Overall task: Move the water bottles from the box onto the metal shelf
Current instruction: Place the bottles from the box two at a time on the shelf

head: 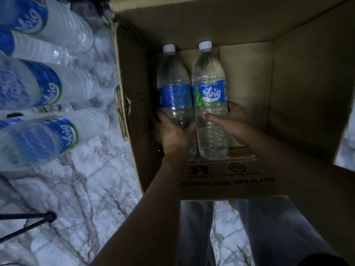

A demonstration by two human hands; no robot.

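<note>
In the head view, an open cardboard box (pixel 240 31) fills the middle and right of the frame, seen from above, with its near flap printed with handling symbols and a line of text about cool, dry storage. Two water bottles lie side by side inside the box, near its left wall, caps pointing toward the far wall. The left bottle (pixel 173 89) has a white cap and a blue label turned mostly away; the right bottle (pixel 210 93) touches it along its side and shows a blue and green label reading "Waig". The left hand (pixel 172 135) reaches down into the box and wraps the lower body of the left bottle, its fingers (pixel 157 117) curled around the far side next to the box's left wall, so the hand is closed on that bottle. The right hand (pixel 230 120) clasps the lower half of the right bottle, thumb lying across the front and the fingers behind it, holding it firmly. Both forearms come in from the bottom edge of the frame, over grey trousers. To the left of the box, at the upper left of the frame, several more bottles (pixel 44 87) with the same blue label lie stacked on their sides, blurred and bright. Below them is a white marbled floor (pixel 76 189), and thin black legs (pixel 28 219) of some stand show at the left edge.
</note>
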